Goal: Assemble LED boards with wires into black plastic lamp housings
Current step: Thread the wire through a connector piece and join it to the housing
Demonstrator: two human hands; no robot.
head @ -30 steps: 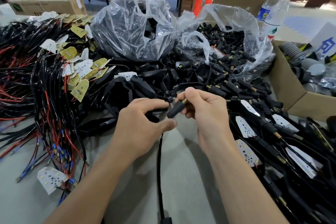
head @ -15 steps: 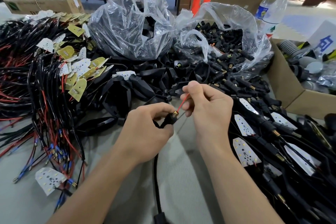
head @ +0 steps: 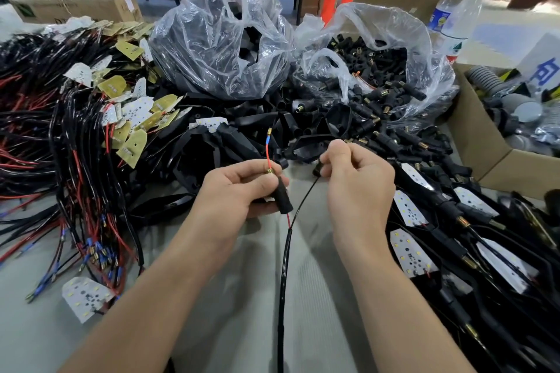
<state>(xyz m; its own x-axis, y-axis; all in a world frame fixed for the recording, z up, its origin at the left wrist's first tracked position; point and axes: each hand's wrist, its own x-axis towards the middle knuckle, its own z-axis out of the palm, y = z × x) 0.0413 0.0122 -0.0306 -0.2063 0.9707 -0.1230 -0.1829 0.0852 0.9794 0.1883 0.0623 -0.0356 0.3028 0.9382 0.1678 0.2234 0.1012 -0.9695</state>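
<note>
My left hand (head: 230,194) grips a black tubular connector (head: 284,195) with a brass end. A red wire (head: 268,152) runs through the connector and sticks up above my fingers, ending in a blue and brass terminal. My right hand (head: 354,182) pinches the thin black wire (head: 303,200) beside a small black piece. Both wires join a black cable (head: 283,281) that runs down toward me. Loose black lamp housings (head: 242,142) lie heaped just behind my hands. White LED boards (head: 407,209) fitted in housings lie at the right.
Two clear plastic bags stand behind: one with black housings (head: 221,45), one with black brass-tipped connectors (head: 378,70). Bundles of red and black wires with LED boards (head: 75,136) cover the left. A cardboard box (head: 485,154) and plastic bottles (head: 454,18) stand at the right.
The red wire has been pulled through the connector and now sticks up above my left hand. My right hand has let go of the red wire and moved right onto the thin black wire.
</note>
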